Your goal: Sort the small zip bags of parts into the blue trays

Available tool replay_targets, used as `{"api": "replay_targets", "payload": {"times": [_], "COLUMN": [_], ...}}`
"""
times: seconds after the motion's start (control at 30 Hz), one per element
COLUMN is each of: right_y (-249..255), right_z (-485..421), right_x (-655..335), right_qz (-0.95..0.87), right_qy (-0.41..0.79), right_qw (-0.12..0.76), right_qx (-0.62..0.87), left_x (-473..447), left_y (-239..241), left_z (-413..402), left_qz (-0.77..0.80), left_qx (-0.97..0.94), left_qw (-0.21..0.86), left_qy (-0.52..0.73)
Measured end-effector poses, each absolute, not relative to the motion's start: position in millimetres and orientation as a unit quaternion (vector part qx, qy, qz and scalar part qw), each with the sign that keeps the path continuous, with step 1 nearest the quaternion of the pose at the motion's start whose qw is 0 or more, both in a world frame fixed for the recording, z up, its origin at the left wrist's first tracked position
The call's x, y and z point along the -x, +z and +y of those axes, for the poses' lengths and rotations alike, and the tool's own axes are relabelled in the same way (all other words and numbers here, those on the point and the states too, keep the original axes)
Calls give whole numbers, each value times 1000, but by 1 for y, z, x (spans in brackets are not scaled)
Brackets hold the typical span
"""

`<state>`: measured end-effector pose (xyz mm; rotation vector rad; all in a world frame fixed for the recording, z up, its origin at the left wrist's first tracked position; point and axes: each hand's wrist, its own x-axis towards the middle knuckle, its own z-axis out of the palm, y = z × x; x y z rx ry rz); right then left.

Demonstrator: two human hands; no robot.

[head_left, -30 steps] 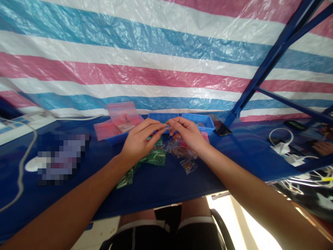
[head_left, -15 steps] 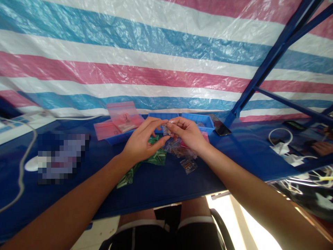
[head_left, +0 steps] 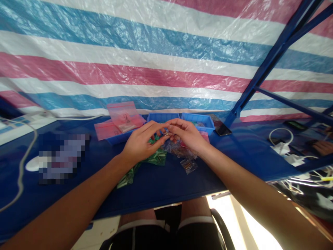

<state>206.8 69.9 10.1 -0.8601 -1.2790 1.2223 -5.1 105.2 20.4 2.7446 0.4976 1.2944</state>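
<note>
Above the middle of the blue table, my left hand (head_left: pixel 142 140) and my right hand (head_left: pixel 186 133) meet at the fingertips. Between them they pinch a small clear plastic bag (head_left: pixel 167 133); its contents are too small to make out. Green packets (head_left: pixel 157 157) holding slim pieces lie under and beside my left hand. Beneath my right hand is a heap of clear small bags (head_left: pixel 178 150), partly hidden by the fingers. One separate clear bag (head_left: pixel 189 165) with small brownish parts lies nearer the table's front.
Blue trays (head_left: pixel 199 119) line the back of the table. Pink zip bags (head_left: pixel 123 117) rest on the left one. A phone (head_left: pixel 222 128) lies to the right, a white mouse (head_left: pixel 35 164) to the left. White cables and chargers (head_left: pixel 282 148) sit far right, near another person's hand (head_left: pixel 321 147).
The small bag has been turned or lowered between my fingertips, and less of it shows. My fingers have closed nearer together; the table items stay as they were.
</note>
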Motion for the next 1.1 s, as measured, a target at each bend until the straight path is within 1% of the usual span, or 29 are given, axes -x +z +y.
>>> {"api": "replay_targets", "payload": {"times": [0.53, 0.67, 0.77, 0.87, 1.1], "right_y": [15, 16, 19, 21, 19], "right_z": [65, 62, 56, 53, 55], "right_x": [-207, -208, -207, -206, -205], "right_qz": [-547, -588, -617, -634, -631], "right_qy": [533, 503, 492, 487, 474], "right_qw": [539, 517, 483, 464, 484], "right_qx": [354, 366, 379, 381, 379], "left_x": [6, 8, 9, 10, 9], "left_y": [17, 16, 16, 16, 16], "left_z": [105, 105, 106, 105, 104], "left_qz": [170, 183, 187, 187, 196], "left_qx": [-888, -897, -906, -907, -906], "left_qw": [60, 65, 60, 55, 50], "left_qy": [424, 398, 374, 372, 373]}}
